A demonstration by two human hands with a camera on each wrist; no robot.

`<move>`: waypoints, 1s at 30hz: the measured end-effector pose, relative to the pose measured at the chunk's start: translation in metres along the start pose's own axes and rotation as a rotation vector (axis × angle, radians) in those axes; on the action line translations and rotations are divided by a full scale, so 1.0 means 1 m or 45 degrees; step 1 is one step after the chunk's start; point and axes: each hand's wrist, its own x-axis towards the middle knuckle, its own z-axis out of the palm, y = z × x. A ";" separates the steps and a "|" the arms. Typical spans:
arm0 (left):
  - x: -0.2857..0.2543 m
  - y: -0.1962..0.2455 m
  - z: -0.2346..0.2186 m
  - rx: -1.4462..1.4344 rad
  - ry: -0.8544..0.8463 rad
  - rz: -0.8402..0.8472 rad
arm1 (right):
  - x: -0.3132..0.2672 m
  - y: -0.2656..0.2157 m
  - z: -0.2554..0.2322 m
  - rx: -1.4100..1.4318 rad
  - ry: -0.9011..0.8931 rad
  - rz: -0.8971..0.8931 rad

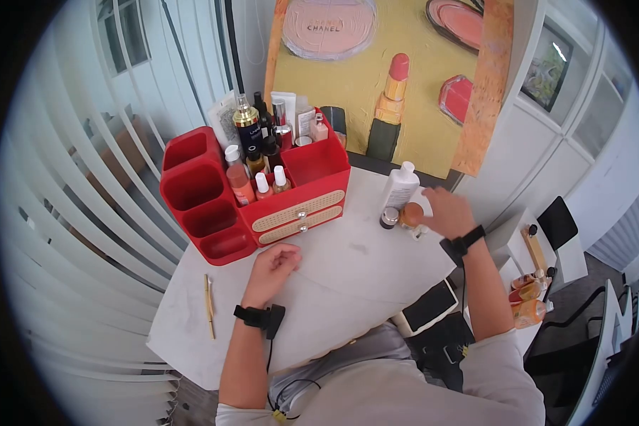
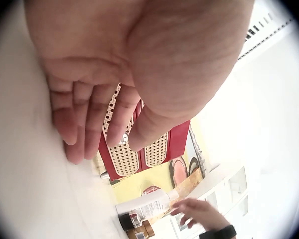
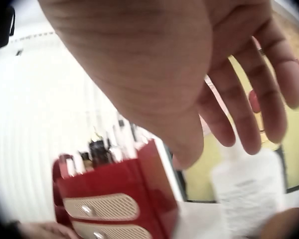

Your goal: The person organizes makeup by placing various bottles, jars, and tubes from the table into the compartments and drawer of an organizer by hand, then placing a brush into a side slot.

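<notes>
My right hand [image 1: 447, 213] hovers beside a white bottle [image 1: 399, 187] on the table, fingers loosely bent with nothing in them. In the right wrist view, its fingertips are close over the top of that bottle. A small dark-capped jar [image 1: 389, 218] and an amber jar with a brown lid [image 1: 411, 213] stand in front of the bottle. My left hand [image 1: 273, 270] rests at the table before the red organizer [image 1: 305, 174], fingers relaxed and holding nothing. Two woven-front drawers [image 1: 299, 215] with round knobs face it. Bottles and tubes fill the organizer's middle section.
Several open compartments [image 1: 201, 188] line the organizer's left side. A thin gold stick [image 1: 209, 305] lies on the white table [image 1: 334, 277] at the left. Behind stands a painting of makeup [image 1: 433, 106]. More bottles [image 1: 531, 312] stand on a lower surface at right. White blinds hang at left.
</notes>
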 end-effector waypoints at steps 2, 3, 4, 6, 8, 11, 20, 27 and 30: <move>0.001 0.001 -0.001 -0.020 0.010 -0.003 | -0.015 -0.001 0.011 -0.026 -0.230 0.107; 0.000 0.001 -0.002 -0.009 0.008 -0.024 | -0.019 -0.002 0.021 0.040 -0.187 0.095; 0.000 0.002 -0.003 0.003 0.010 -0.043 | -0.021 -0.001 0.034 0.047 -0.185 0.086; 0.000 0.002 -0.003 0.002 0.004 -0.029 | -0.023 -0.001 0.058 0.252 -0.038 0.173; 0.000 0.003 -0.004 0.001 0.012 -0.011 | -0.031 -0.012 0.060 0.319 0.014 0.170; 0.001 -0.004 -0.003 -0.044 -0.024 0.025 | -0.053 -0.033 0.060 0.515 0.098 0.263; -0.014 0.029 0.015 0.252 -0.420 0.026 | -0.043 -0.178 0.056 1.016 -0.150 -0.210; -0.004 0.013 -0.004 0.108 -0.340 0.055 | -0.013 -0.186 0.033 1.306 -0.325 -0.331; -0.007 0.019 -0.001 -0.059 -0.286 0.100 | -0.009 -0.187 0.028 1.339 -0.419 -0.363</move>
